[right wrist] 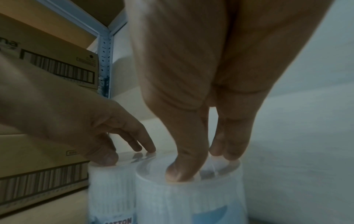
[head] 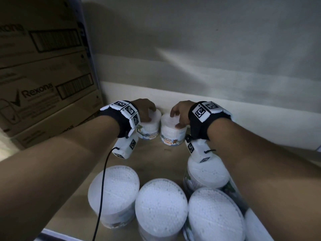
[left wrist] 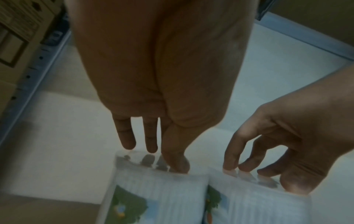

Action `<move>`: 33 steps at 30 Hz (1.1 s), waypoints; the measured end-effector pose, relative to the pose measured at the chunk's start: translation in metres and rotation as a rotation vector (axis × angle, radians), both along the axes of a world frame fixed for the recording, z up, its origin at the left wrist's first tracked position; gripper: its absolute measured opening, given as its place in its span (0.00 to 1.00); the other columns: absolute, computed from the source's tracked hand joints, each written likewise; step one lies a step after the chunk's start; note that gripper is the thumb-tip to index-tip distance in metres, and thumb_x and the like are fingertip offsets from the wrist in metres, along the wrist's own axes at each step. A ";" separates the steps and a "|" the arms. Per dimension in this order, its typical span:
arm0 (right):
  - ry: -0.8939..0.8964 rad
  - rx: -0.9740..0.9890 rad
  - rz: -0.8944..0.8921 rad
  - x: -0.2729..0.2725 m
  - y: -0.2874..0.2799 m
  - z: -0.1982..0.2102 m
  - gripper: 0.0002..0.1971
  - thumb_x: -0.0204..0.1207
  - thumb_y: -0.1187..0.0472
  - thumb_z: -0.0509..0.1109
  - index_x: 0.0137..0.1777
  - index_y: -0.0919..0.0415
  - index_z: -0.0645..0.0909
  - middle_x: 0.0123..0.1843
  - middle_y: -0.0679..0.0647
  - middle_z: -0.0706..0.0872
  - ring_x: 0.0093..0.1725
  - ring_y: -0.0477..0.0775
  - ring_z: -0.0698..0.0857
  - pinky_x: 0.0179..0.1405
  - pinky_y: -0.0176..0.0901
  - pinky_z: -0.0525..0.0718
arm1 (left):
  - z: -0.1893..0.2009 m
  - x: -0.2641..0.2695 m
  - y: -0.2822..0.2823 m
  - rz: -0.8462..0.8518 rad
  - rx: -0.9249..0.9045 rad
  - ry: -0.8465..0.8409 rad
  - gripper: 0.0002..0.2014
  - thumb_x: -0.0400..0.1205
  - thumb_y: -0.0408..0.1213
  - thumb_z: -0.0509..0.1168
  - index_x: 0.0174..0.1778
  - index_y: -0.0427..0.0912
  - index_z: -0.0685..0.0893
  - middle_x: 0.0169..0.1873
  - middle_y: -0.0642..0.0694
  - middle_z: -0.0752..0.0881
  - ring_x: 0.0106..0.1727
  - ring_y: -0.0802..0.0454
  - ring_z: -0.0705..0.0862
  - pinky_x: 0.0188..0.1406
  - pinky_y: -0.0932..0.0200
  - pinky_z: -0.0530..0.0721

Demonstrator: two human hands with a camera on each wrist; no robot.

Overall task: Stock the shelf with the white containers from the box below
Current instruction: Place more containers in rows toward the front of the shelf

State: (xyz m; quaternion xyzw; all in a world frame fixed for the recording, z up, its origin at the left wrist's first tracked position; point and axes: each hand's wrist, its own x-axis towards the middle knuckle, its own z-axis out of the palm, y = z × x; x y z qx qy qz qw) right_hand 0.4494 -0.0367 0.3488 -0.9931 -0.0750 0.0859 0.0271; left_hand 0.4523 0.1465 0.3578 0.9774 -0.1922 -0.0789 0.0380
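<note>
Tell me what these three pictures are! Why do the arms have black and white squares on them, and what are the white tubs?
No machine here: these are a person's two arms. The squared bands carry small cameras. One picture comes from a camera on the head, looking down; the other two look along each hand.

The left hand holds one tub by its lid, and the right hand holds another tub. They stand side by side at the back of a shelf. Their labels say cotton buds. More tubs stand nearer. Cardboard boxes are stacked on the left.
</note>
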 end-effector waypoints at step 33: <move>0.085 -0.086 0.002 -0.011 0.011 0.010 0.28 0.70 0.66 0.78 0.71 0.60 0.76 0.70 0.57 0.80 0.67 0.57 0.82 0.38 0.30 0.76 | 0.001 0.006 0.004 -0.098 0.092 -0.016 0.29 0.80 0.36 0.67 0.78 0.45 0.71 0.76 0.43 0.74 0.75 0.45 0.74 0.72 0.55 0.71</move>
